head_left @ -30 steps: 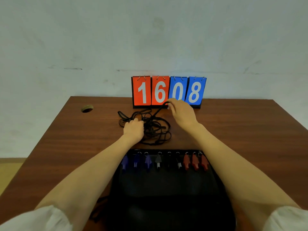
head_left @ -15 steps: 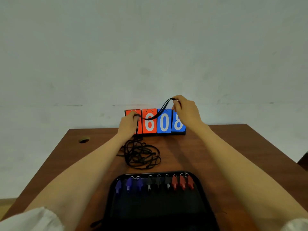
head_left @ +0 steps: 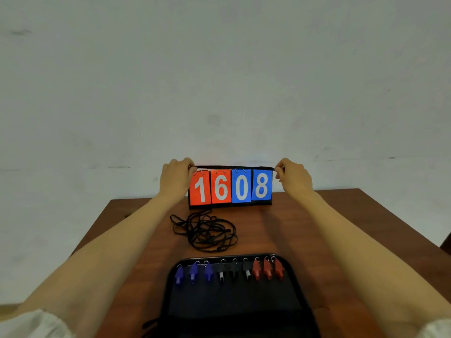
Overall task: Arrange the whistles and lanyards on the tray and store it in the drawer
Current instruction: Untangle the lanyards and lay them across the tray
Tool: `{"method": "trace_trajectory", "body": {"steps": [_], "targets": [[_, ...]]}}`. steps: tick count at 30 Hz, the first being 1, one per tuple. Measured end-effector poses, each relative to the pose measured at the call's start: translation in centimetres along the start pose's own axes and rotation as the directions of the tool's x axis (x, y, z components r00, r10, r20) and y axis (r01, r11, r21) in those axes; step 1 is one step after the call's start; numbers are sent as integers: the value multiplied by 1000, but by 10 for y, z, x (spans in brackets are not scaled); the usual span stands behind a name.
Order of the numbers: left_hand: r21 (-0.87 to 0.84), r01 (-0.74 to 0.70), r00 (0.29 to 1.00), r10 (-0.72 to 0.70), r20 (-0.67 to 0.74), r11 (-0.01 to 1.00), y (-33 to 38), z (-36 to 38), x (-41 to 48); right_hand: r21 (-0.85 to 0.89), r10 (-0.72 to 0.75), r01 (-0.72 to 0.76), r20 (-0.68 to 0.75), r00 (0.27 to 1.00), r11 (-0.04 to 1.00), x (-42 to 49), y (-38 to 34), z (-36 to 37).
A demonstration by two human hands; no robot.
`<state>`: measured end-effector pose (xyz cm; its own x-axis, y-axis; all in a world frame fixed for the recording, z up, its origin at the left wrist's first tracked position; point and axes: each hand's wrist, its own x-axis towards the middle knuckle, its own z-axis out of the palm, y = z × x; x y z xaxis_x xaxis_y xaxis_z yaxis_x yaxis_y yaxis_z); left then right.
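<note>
Standing on a brown wooden table (head_left: 329, 228) by a pale wall (head_left: 219, 81), the flip scoreboard (head_left: 230, 187) reads 1608. Left hand (head_left: 175, 178) and right hand (head_left: 294, 178) pinch one black lanyard (head_left: 231, 167) tight between them. More lanyards (head_left: 205, 230) lie tangled beside the black tray (head_left: 231, 306) of whistles (head_left: 230, 270).

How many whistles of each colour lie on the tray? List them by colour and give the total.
Blue whistles: 3
Black whistles: 3
Red whistles: 3
Total on the tray: 9
</note>
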<state>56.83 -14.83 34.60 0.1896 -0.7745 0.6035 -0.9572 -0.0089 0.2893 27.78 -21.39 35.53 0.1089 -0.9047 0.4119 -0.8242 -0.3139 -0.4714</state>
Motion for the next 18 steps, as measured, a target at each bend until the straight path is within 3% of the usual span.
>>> {"method": "trace_trajectory", "body": {"steps": [4,9,15,18], "targets": [[144,-17,996,4,90,989,-11,-6,-30,-74,-13,14,12,1000,997,-18,13,-5],[-141,82,968,-45,246,987,-13,-15,-73,-117,-10,15,43,999,993,-47,21,-3],[-186,267,928,-201,313,946,-18,-27,-127,-72,59,-53,96,994,996,-85,27,1],[-239,301,916,-211,342,923,-21,-30,-150,-36,86,-82,114,990,996,-103,32,6]]}}
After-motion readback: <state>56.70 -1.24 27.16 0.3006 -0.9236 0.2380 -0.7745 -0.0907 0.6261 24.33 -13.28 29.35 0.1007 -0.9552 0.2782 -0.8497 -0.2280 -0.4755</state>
